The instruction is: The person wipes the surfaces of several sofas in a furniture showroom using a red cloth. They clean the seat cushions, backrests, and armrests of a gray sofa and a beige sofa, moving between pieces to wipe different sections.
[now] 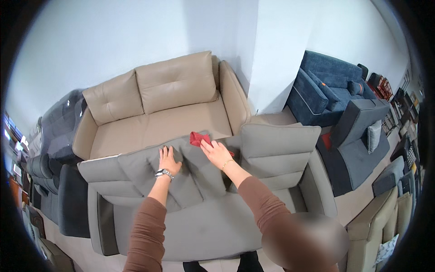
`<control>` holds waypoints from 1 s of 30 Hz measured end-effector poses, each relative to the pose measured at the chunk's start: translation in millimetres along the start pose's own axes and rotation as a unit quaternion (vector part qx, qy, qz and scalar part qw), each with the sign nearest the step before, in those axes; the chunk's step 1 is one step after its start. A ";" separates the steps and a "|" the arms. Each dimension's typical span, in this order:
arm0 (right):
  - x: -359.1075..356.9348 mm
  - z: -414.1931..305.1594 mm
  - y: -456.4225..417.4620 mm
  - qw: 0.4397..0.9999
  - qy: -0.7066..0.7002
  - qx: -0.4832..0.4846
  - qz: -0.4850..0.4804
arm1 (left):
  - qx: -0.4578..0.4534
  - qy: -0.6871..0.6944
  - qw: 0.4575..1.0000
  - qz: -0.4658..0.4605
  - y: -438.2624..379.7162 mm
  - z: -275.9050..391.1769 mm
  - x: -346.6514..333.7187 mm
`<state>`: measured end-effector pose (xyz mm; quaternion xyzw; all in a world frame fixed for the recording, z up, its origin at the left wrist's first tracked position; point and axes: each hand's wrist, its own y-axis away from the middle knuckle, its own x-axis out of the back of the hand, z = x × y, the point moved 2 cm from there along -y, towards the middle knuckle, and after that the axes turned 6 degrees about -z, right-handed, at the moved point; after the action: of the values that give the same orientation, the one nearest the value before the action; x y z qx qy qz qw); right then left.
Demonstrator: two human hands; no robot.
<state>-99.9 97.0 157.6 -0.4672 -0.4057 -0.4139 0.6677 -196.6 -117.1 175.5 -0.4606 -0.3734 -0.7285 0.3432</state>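
A grey sofa [210, 231] stands right in front of me, its seat towards my legs. My right hand [217, 154] holds a bunched red cloth [199, 138] at the top of a grey back cushion [200, 163]. Part of the cloth is hidden under the fingers. To its left, my left hand [169, 160] lies on the grey backrest with nothing in it, fingers slightly apart. That cushion is creased and tilted around my left hand. A separate grey back cushion [277, 153] stands upright on the right side, with a dark gap beside it.
Behind the grey sofa is a beige sofa [170, 125] against a white wall [119, 37]. A white pillar [278, 51] juts out near a blue sofa [340, 88]. A grey chaise [360, 153] stands right, dark seating [73, 200] left. More sofas line the right edge.
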 end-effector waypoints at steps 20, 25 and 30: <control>-43.2 303.3 286.7 0.882 -0.070 -0.456 -0.093 | -0.192 -0.032 0.980 0.043 -90.6 354.2 -107.4; -36.3 214.7 236.6 0.950 -0.146 -0.264 -0.083 | -0.127 -0.118 0.984 -0.041 -81.7 356.4 -116.3; 2.1 154.0 217.6 0.974 -0.146 -0.174 -0.012 | -0.157 -0.237 0.959 -0.009 -37.6 330.7 -135.5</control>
<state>79.7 292.5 132.9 -0.6269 -0.4264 -0.4132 0.5045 -45.1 206.8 139.5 -0.6646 -0.3292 -0.6510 0.1614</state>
